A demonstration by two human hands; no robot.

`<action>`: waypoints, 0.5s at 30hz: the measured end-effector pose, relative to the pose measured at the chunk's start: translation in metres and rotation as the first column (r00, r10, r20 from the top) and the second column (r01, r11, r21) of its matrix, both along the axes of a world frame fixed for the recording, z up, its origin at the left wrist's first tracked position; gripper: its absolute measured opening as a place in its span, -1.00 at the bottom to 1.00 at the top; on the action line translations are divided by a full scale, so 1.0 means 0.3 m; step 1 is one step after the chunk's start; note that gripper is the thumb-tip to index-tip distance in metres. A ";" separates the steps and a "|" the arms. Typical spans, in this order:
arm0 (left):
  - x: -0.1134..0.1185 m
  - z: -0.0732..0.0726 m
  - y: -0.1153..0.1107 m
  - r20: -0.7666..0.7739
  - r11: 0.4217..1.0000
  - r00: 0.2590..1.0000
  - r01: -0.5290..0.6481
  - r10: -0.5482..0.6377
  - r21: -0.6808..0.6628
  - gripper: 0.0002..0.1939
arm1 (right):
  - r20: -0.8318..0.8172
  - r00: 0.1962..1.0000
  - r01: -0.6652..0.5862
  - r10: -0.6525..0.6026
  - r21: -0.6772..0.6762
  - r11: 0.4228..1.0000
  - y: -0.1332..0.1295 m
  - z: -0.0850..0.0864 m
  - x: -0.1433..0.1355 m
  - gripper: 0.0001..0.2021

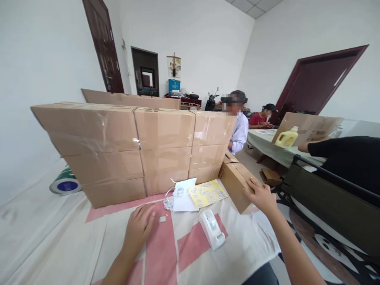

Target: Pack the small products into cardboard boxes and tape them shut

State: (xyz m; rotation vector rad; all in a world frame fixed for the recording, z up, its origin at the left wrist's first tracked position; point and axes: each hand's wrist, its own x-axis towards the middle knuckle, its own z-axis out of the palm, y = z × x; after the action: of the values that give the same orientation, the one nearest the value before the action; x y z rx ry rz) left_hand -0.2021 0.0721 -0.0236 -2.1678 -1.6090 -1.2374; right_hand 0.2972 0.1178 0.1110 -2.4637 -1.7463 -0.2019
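Observation:
My left hand (139,226) lies on the pink and white cloth (162,249), fingers slightly spread and holding nothing. Beside its fingertips is a small pale square piece (162,219). My right hand (261,195) rests with spread fingers on top of a brown cardboard box (236,186) at the table's right edge. Between the hands stands a white tape dispenser (211,229). Behind it lie a yellow sheet with small printed shapes (208,193) and a white sheet (184,196), with crumpled whitish bits (168,203) at its left side.
A wall of stacked, taped cardboard boxes (163,130) rises behind the sheets. A green and blue cylinder (65,185) lies at the left. Beyond the boxes sits a person (240,128). At the right are a yellow jug (286,138) on another table and a dark chair (329,198).

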 end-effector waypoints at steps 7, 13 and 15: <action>0.041 0.019 0.008 0.061 0.996 0.996 0.074 -0.070 -0.056 -0.70 | 0.020 1.000 -0.022 0.022 -0.007 1.000 0.166 -0.008 0.007 -0.36; 0.042 0.024 0.005 0.168 0.992 0.982 0.097 -0.082 -0.084 -0.69 | 0.066 0.997 -0.041 0.040 0.013 0.999 0.261 0.002 -0.014 -0.37; 0.046 0.028 0.007 0.176 0.992 0.981 0.097 -0.083 -0.075 -0.70 | 0.107 0.993 -0.053 0.046 0.063 0.997 0.273 0.012 -0.027 -0.39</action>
State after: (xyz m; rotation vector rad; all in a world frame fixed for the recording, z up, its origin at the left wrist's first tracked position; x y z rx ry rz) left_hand -0.1883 0.0742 -0.0152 -2.2621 -1.6711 -1.4460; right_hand 0.2892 0.1996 0.1145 -2.4011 -1.8086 -0.3850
